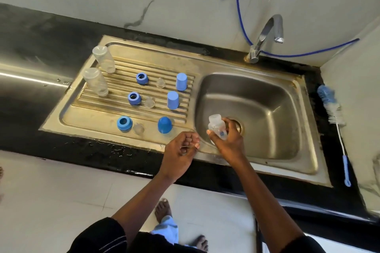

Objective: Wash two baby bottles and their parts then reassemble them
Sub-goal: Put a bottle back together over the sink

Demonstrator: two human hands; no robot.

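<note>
Saw left hand (181, 150) over near rim of sink (298, 170), fingers curled in toward palm, nothing visible in them. Saw right hand (228, 141) just right of it, over basin, fingers and thumb wrapped round small clear bottle (217, 127). Logged that bottle as short, see-through, uncapped, open mouth tipped up and left, small blue mark on its side. Held over near-left part of basin, beside drain (239, 127).

Found loose parts in three rows on ribbed drainboard (82, 117), left of basin.
- **Near row, left to right:** blue ring (124, 123), clear nipple (138, 129) just beside it, dark blue domed cap (164, 125).
- **Middle row:** second blue ring (134, 98), second clear nipple (149, 102), light blue cap (172, 100).
- **Far row:** third blue ring (142, 78), third clear nipple (160, 83), second light blue cap (181, 81).

Noted all rings lying hole up, caps standing closed end up.

Spotted two taller clear bottles at left side of drainboard, nearer bottle (96, 82) and farther bottle (103, 59), both standing and see-through. Couldn't tell which end was up.

Logged bottle brush (333, 113) on black counter (102, 150) right of sink, blue-and-white bristles at far end, blue loop at near end. Saw chrome tap (267, 35) at far right corner, blue hose (238, 6) on wall behind.
</note>
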